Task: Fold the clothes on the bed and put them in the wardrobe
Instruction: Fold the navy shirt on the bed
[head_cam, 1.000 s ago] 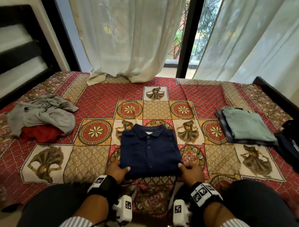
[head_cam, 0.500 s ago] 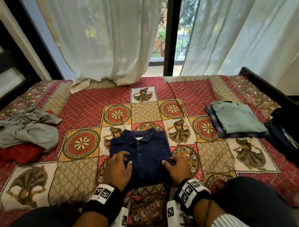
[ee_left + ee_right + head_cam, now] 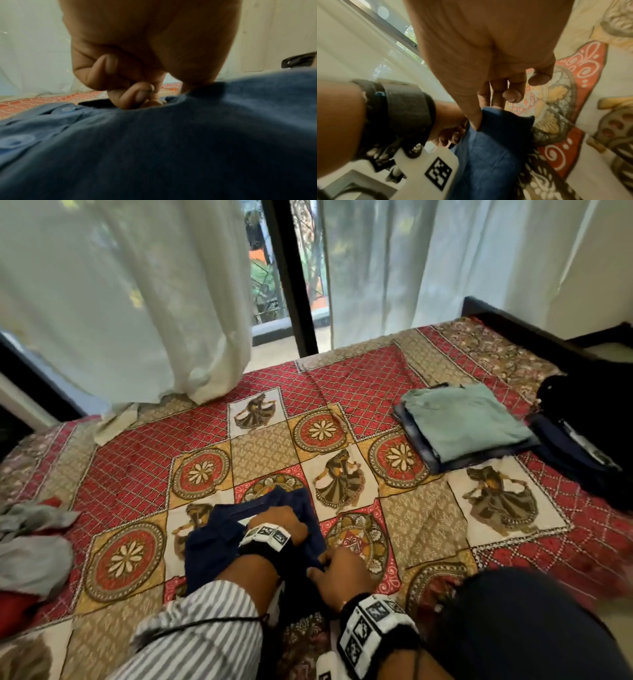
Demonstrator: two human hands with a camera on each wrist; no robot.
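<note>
Gripping the navy shirt (image 3: 209, 546) near its collar, the left hand (image 3: 281, 520) has its fingers (image 3: 133, 94) curled into the cloth, thumb pressed on top. The right hand (image 3: 342, 580) pinches the shirt's near right edge at 5 o'clock of the left hand; its thumb (image 3: 474, 116) lies on the fabric, index finger behind the edge, the other fingers loose above the bedspread (image 3: 137, 474). Both hands are close together, the left wrist crossing toward the right.

The shirt lies bunched on the bedspread at 6 o'clock of the head view, just in front of the person's knees. A folded stack (image 3: 466, 422), green piece on top, sits at 2 o'clock, well apart. Dark clothes (image 3: 582, 446) lie at 3 o'clock beside that stack. An unfolded grey heap (image 3: 30, 556) over red cloth rests at 9 o'clock. Curtains (image 3: 137, 302) hang at 12 o'clock, one hem touching the bedspread.
</note>
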